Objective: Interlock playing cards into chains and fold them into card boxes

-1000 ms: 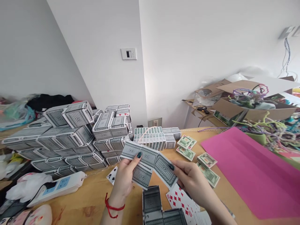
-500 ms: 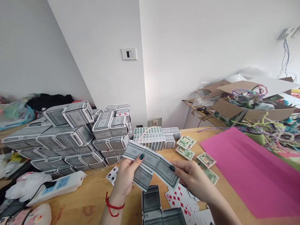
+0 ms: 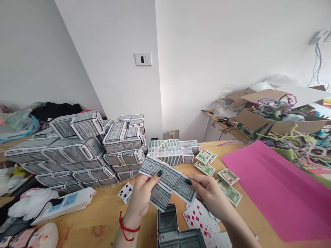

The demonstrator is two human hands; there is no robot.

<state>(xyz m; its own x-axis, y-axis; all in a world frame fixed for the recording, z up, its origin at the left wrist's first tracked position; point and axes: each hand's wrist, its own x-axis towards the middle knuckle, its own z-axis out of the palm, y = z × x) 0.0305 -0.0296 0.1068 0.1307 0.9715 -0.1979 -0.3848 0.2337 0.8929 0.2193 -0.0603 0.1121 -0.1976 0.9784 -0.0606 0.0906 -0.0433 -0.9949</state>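
Between both hands is a flat T-shaped piece made of joined playing cards [image 3: 168,177], grey-green patterned backs facing up. My left hand [image 3: 144,193] pinches it near its left part, thumb on top. At its right end my right hand [image 3: 207,189] grips the edge, thumb on top and the other fingers partly hidden. Just below stands an open box shape built of playing cards [image 3: 167,220]. Loose playing cards [image 3: 196,218], ten of diamonds among them, lie face up under the right hand. Another face-up card [image 3: 125,192] with black spades rests left of my left wrist.
Large stacks of card-built blocks [image 3: 82,150] fill the table's left back. Behind the hands sits a row of card packs [image 3: 165,150]. Green card packs [image 3: 205,156] and a pink sheet [image 3: 274,193] lie rightward, near a cardboard box [image 3: 279,125] with yarn. A power strip [image 3: 66,205] is at left.
Both hands still hold the joined cards, which have shifted and tilted slightly. The view has moved a little; nothing was let go.
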